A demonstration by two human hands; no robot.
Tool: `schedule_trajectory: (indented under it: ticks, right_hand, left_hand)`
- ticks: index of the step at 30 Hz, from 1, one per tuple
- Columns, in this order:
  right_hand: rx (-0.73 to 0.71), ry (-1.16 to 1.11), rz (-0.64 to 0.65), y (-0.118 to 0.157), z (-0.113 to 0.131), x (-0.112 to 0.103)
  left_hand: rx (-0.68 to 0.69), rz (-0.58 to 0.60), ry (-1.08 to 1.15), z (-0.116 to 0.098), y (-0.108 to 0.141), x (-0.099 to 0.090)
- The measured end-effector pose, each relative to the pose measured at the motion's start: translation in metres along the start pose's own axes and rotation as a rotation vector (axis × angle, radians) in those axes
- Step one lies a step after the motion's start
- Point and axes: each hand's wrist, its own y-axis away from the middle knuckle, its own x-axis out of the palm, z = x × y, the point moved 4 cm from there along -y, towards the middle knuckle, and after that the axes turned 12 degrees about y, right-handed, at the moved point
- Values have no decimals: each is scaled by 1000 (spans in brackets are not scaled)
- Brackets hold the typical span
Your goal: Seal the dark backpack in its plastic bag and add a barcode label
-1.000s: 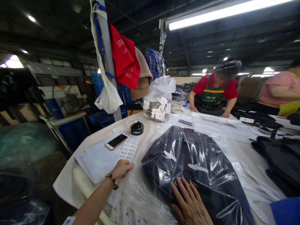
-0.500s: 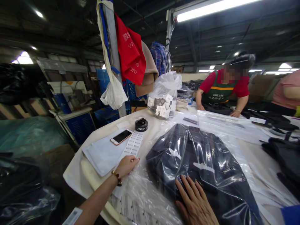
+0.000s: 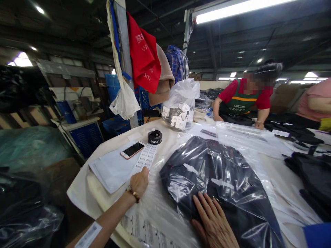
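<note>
My left hand [image 3: 140,181] is curled, fingertips pressed together at the near end of a sheet of barcode stickers [image 3: 146,155]. Whatever is between those fingertips is hidden. A bead bracelet circles the wrist, and a white barcode label [image 3: 88,235] lies along the forearm. My right hand [image 3: 216,220] rests flat with fingers spread, touching a dark folded garment in a clear plastic bag [image 3: 204,162]. Two white shapes show through the plastic. Beyond the sticker sheet stands a black roll of tape [image 3: 154,137], with a phone [image 3: 132,150] to its left on pale paper [image 3: 110,172].
A clear bag of tags [image 3: 178,115] stands by the post [image 3: 125,51], where a red cloth [image 3: 143,55] hangs. Across the table a co-worker in a green apron [image 3: 240,100] handles dark cloth. Dark garments [image 3: 310,168] lie at the right. The table's edge curves along the left.
My left hand has shifted slightly up and left along the sticker sheet, its wrist turning. My right hand stays on the bagged garment. The co-worker's arms have moved slightly.
</note>
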Motion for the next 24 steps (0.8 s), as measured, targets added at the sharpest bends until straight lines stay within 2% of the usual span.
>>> schedule_trajectory:
  ticks: [7,11,12,13,15,16,18,20,22,24]
  right_hand:
    - [85,33,59,4,8,-15]
    - [173,13,104,7,11,-16]
    - [189,3,113,8,12,-15]
    - [201,-8,120,8,13,-14]
    - [217,-16,136,7,15,-15]
    - [218,-17,147,5,15,-16]
    - [209,-32,177,3,13,-20]
    - [176,-64,232,5,8,-25]
    - [163,-74,290,16,-3,-32]
    - [191,-17,324,38,-20,-39]
  left_hand:
    - [117,65,-172,4,-1,7]
    - [183,-19,-264,-9,6,-6]
    - [253,-81,-268,-19,11,-11]
    - [378,-156,-252,-33,18,-14]
    - [767,-289,-166,-70,38,-14]
    - [989,-315,-116,-87,50,-9]
    - [1336,-251,-63,-114,68,11]
    - [1485,-119,-89,-129,76,39]
    - [1501,-34,-135,-133,74,62]
    - [1479,-24,-160,-131,69,75]
